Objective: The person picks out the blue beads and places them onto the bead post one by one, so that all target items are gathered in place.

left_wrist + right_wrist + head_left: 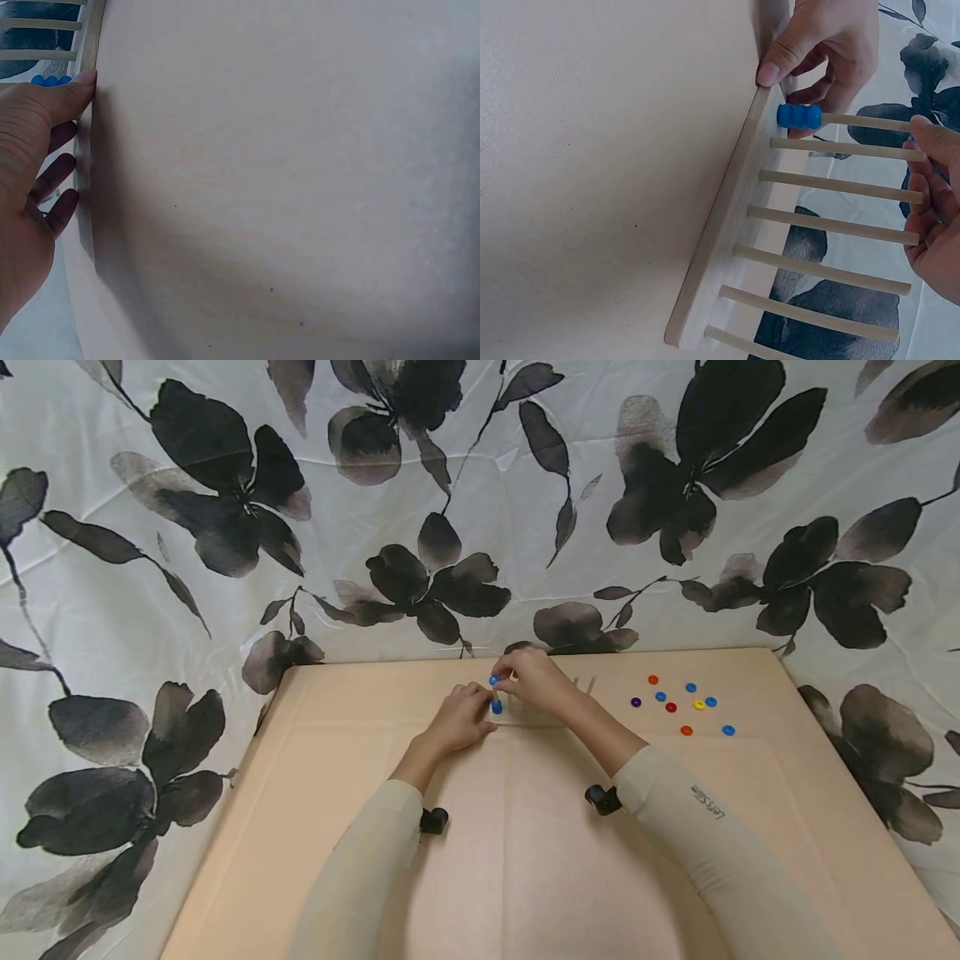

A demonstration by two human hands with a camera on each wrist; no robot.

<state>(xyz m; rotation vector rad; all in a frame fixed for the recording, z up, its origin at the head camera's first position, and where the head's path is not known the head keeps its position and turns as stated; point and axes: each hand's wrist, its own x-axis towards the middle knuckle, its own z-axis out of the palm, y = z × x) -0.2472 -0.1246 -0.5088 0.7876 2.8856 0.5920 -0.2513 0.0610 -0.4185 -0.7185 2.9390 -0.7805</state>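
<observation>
Your sleeved forearms lie nearest, reaching up the beige table (525,860) to the wooden peg rack (727,225). Three blue rings (799,115) are stacked at the foot of the rack's end peg. Your left hand (457,720) steadies that end of the rack's base, thumb pressed to its edge. Your right hand (536,681) is at the peg tips; whether it pinches a ring, you cannot tell. Loose coloured rings (686,706) lie scattered right of the rack. Flower-print cloth (225,527) hangs behind it.
</observation>
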